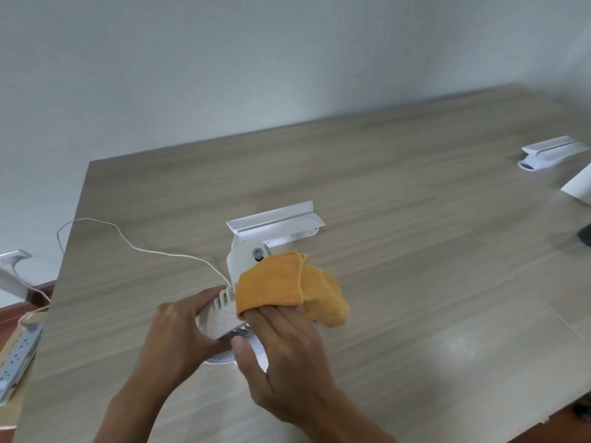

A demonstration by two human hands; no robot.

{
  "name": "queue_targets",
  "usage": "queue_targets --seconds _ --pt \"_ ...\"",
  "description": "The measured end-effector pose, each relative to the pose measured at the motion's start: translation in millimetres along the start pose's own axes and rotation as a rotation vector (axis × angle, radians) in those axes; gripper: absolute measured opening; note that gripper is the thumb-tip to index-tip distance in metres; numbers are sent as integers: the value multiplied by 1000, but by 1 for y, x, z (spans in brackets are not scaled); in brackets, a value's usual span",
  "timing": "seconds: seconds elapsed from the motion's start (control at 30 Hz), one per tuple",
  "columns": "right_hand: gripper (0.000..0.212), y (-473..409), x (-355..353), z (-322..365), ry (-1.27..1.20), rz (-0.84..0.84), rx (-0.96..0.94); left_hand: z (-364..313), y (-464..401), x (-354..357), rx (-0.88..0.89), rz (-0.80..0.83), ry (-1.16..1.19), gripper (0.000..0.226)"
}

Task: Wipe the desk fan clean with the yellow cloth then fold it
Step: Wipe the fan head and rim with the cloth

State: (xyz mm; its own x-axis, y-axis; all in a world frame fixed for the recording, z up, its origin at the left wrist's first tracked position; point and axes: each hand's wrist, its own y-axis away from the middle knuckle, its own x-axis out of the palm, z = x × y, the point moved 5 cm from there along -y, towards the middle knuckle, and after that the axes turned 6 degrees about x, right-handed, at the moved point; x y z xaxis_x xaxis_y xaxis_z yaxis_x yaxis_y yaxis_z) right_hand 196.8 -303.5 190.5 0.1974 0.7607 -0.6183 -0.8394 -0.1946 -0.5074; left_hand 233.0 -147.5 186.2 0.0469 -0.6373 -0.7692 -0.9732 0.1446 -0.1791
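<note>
Wiping is the step in hand: the desk fan (238, 302) is tipped over low above the wooden bench (415, 251), near its front-left part, with its white clip base (275, 223) pointing away from the person. The left hand (179, 330) has its grip closed around the slotted rear housing, steadying it. The right hand (281, 343) presses the yellow cloth (287, 289) against the housing just below the hinge, fingers (271, 318) clamped on the bunched cloth (part of it hangs loose off to the right).

To do this well, I judge the left hand should hold firm while the right draws the cloth along the slots, not across them, so dust lifts out. Turning the fan bit by bit would bring the grille, mostly hidden under the hands, into reach. The thin white cord (134, 249) trails off the bench's left edge toward a power strip (19, 356); keep it slack. Folding is not yet begun.
</note>
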Motion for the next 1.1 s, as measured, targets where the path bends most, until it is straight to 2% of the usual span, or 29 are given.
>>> queue_targets --seconds 0.1,0.2,0.27,0.43,0.57,0.67,0.87,0.97,1.1 --pt "32 2 -5 -8 -49 24 -3 1 3 2 -14 -8 36 65" --pt "40 12 -12 -21 -90 -39 34 2 4 4 -28 9 36 69" --pt "47 16 -17 -38 -147 -88 151 7 4 5 -51 25 28 71" --pt "38 28 -21 -78 -404 -262 505 8 4 6 -44 19 26 70" --pt "38 34 -9 -102 -664 -297 835 11 5 6 -49 14 10 75" --pt "33 33 -8 -107 -669 -280 942 10 4 5 -40 8 10 72" --pt "33 24 -17 -82 -478 -216 672 13 7 2 -18 -6 -43 71" --pt "38 22 -19 -68 -325 -217 469 15 8 3 -9 -1 -67 72" --pt "50 22 -14 -48 -219 -156 308 15 7 3 -1 5 -86 72"
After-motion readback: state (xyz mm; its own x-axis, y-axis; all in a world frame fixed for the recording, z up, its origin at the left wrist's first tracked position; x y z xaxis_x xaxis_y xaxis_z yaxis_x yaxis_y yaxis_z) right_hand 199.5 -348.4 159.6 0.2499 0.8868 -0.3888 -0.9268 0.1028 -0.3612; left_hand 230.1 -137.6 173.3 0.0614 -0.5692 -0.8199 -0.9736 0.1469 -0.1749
